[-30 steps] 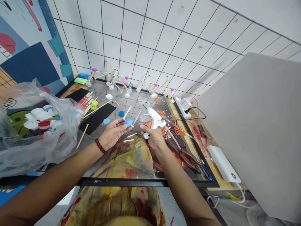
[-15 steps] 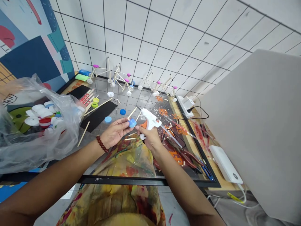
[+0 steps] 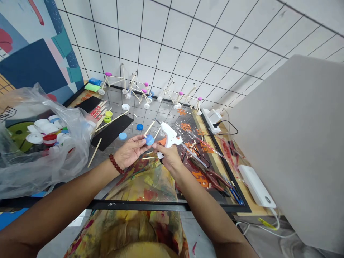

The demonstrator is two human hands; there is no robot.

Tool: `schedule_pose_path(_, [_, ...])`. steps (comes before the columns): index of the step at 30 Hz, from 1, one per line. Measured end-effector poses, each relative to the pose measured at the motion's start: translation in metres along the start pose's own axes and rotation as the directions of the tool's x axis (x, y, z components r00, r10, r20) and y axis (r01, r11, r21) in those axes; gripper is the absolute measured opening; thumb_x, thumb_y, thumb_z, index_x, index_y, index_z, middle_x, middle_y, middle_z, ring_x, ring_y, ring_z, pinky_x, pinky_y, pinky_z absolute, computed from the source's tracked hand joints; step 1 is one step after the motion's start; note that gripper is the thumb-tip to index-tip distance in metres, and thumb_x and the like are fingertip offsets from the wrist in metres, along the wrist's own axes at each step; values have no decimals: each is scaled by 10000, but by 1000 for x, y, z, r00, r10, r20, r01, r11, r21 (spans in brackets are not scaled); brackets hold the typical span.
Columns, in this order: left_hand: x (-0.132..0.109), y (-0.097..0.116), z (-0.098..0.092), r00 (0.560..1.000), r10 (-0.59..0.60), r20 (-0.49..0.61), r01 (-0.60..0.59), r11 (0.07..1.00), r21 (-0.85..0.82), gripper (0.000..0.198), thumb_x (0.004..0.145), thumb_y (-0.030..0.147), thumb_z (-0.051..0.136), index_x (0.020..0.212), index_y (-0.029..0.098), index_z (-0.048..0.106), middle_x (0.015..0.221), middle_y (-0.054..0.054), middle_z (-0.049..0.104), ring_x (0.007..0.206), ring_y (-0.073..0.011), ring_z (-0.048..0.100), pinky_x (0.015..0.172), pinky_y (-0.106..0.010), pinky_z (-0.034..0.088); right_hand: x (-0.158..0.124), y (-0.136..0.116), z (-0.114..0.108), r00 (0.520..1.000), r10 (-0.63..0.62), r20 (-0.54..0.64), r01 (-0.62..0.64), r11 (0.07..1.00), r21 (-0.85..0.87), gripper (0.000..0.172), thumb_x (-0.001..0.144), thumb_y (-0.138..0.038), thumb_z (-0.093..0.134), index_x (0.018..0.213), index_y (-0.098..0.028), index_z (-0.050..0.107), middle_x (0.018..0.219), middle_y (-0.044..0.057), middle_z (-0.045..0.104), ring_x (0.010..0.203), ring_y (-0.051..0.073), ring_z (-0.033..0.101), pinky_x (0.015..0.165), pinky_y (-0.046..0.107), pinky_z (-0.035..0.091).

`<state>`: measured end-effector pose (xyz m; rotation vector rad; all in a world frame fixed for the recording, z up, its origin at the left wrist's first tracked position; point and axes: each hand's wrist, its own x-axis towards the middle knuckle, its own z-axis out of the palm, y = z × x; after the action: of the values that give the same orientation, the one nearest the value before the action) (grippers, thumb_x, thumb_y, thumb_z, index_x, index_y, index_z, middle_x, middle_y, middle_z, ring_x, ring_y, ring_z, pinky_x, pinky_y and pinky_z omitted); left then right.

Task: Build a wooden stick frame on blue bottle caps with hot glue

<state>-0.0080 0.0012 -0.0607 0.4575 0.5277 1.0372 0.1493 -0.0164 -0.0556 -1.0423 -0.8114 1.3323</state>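
Between the fingers and thumb of my left hand (image 3: 133,148) is a blue bottle cap (image 3: 149,140), with a thin wooden stick (image 3: 149,128) rising from its side. My right hand (image 3: 170,154) is wrapped round the grip of a white hot glue gun (image 3: 170,135). Its dark nozzle points up and away, beyond the cap, and a clear glue stick (image 3: 194,154) trails from its back. The right thumb is close to the cap; I cannot tell whether they touch. A dark blue cap (image 3: 139,127) and a light blue cap (image 3: 123,136) lie just past my left hand.
A clear plastic bag (image 3: 68,157) of bottle caps fills the left side. Several stick-and-cap figures (image 3: 145,91) stand along the wall. Red-handled pliers (image 3: 215,179), a power strip (image 3: 211,120) and a white power bank (image 3: 256,186) are on the right.
Both hands, with the cap and the glue gun, have shifted very slightly left. The stick at the cap stands a little more upright. Both grips stay the same.
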Motion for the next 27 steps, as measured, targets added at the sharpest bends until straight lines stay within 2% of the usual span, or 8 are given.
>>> schedule_pose_path(3, [0, 3, 1, 999, 39, 4, -39, 999, 17, 183, 712, 63, 793, 870, 113, 715, 874, -45, 738, 827, -137, 701, 833, -254, 577, -1, -1, -2, 1000, -25, 7, 26, 996, -87, 373, 510, -344, 890, 714, -182, 622, 582, -37, 612, 496, 108, 510, 474, 241, 407])
schedule_pose_path(6, [2, 10, -2, 993, 118, -22, -117, 992, 44, 185, 721, 109, 808, 877, 126, 710, 856, -36, 729, 790, -133, 690, 788, -258, 572, -4, -6, -14, 996, -67, 60, 81, 964, -253, 345, 675, -485, 793, 665, -180, 632, 575, -12, 609, 493, 112, 508, 458, 236, 379])
schedule_pose_path(10, [5, 21, -9, 967, 237, -96, -229, 969, 88, 242, 685, 190, 859, 849, 131, 691, 860, -35, 711, 767, -135, 673, 705, -249, 549, -4, -15, -34, 979, -187, 81, 204, 876, -436, 356, 776, -502, 695, 632, -186, 617, 587, -10, 596, 555, 129, 532, 549, 248, 431])
schedule_pose_path(13, [6, 23, -11, 946, 301, -123, -285, 950, 130, 294, 641, 210, 890, 852, 128, 702, 853, -30, 699, 735, -114, 642, 667, -232, 524, -1, -17, -42, 960, -247, 134, 280, 786, -551, 301, 789, -476, 700, 818, -176, 690, 743, 12, 693, 689, 174, 613, 689, 292, 493])
schedule_pose_path(17, [8, 20, -11, 938, 325, -122, -305, 939, 159, 315, 609, 219, 908, 842, 128, 717, 866, -31, 699, 738, -103, 626, 668, -225, 513, 4, -13, -44, 949, -252, 191, 316, 717, -621, 391, 799, -447, 716, 1084, -179, 699, 1021, 51, 751, 904, 232, 673, 876, 359, 507])
schedule_pose_path(21, [11, 19, -14, 929, 337, -154, -312, 936, 165, 329, 589, 219, 917, 835, 128, 718, 888, -39, 705, 733, -108, 634, 673, -235, 518, 5, -10, -46, 953, -221, 209, 304, 736, -605, 429, 829, -470, 686, 1161, -199, 684, 1117, 63, 741, 1027, 253, 673, 965, 391, 493])
schedule_pose_path(27, [13, 19, -17, 923, 350, -160, -323, 930, 173, 318, 597, 208, 913, 834, 125, 719, 867, -41, 714, 730, -106, 637, 714, -242, 527, 1, -12, -48, 935, -180, 306, 340, 704, -623, 423, 830, -473, 699, 1173, -225, 694, 1104, 46, 743, 1031, 257, 671, 984, 421, 490])
